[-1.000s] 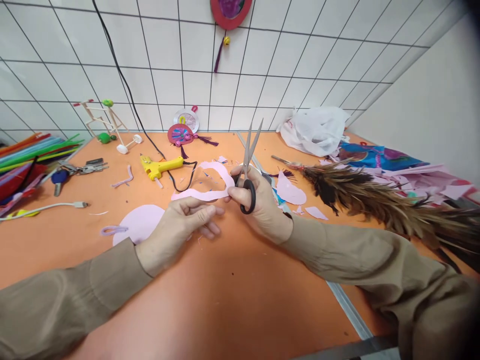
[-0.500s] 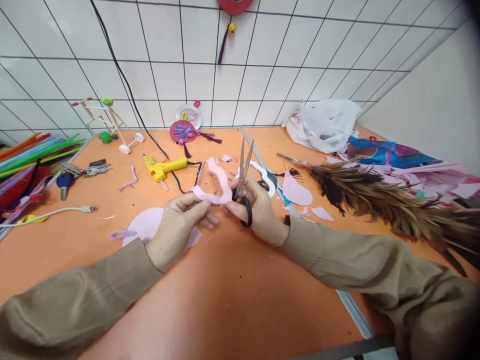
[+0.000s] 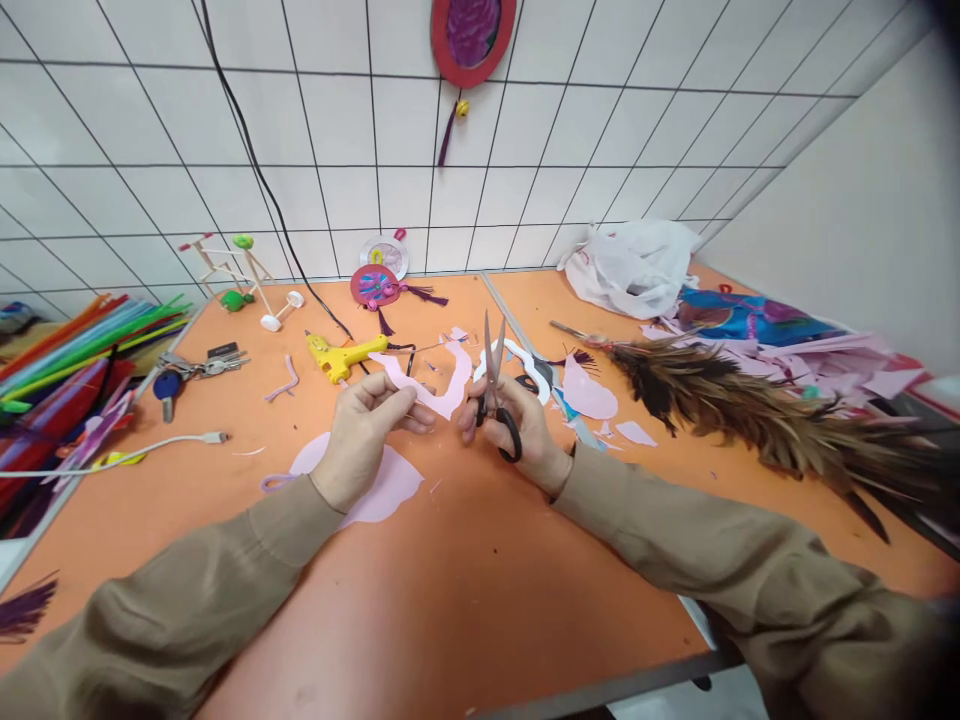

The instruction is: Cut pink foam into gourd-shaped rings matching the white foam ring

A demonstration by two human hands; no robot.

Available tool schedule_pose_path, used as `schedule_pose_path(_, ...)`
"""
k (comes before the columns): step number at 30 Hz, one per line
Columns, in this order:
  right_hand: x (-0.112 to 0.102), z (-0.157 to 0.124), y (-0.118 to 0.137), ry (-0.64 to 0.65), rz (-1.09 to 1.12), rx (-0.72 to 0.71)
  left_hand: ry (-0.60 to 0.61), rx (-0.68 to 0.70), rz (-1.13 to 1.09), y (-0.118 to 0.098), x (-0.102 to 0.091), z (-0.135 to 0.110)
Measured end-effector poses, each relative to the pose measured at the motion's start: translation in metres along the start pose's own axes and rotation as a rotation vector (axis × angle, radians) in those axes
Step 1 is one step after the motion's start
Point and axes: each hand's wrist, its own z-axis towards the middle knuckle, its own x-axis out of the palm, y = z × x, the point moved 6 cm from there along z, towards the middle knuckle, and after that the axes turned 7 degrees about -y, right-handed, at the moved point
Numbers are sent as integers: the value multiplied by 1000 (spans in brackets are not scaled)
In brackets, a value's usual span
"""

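Observation:
My left hand (image 3: 367, 425) pinches one end of a wavy pink paper strip (image 3: 452, 385), which curves up in a U shape. In my right hand (image 3: 529, 440) is a pair of scissors (image 3: 493, 375), its black handles in the fingers and its blades pointing up, slightly parted. The right fingers are just beside the strip, apart from it. Under my left wrist lies a larger pink paper piece (image 3: 390, 488). Behind the scissors a white wavy cut-out (image 3: 534, 372) lies on the table, partly hidden.
A yellow glue gun (image 3: 341, 355) lies behind my left hand. Keys (image 3: 202, 365) and colourful pipe cleaners (image 3: 90, 345) are at left. Pink scraps (image 3: 589, 388), a feather duster (image 3: 720, 400) and a white plastic bag (image 3: 630, 265) lie to the right on the orange table (image 3: 450, 620).
My right hand has let go of the pink strip and moved slightly right with the scissors. The strip stays in my left hand. The view has tilted up a little.

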Motion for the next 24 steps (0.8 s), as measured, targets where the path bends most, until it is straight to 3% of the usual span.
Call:
schedule_pose_path(10,0,2,3,9,-64,-43,-34,-9,-3,-7,-4,8)
schedule_pose_path(17,6,0,4,113,-63,-14,-73,-43,-22,-11,-7,8)
schedule_pose_path(24,8,-2,1,138,-5,67,7,-38,46,-15,-2,12)
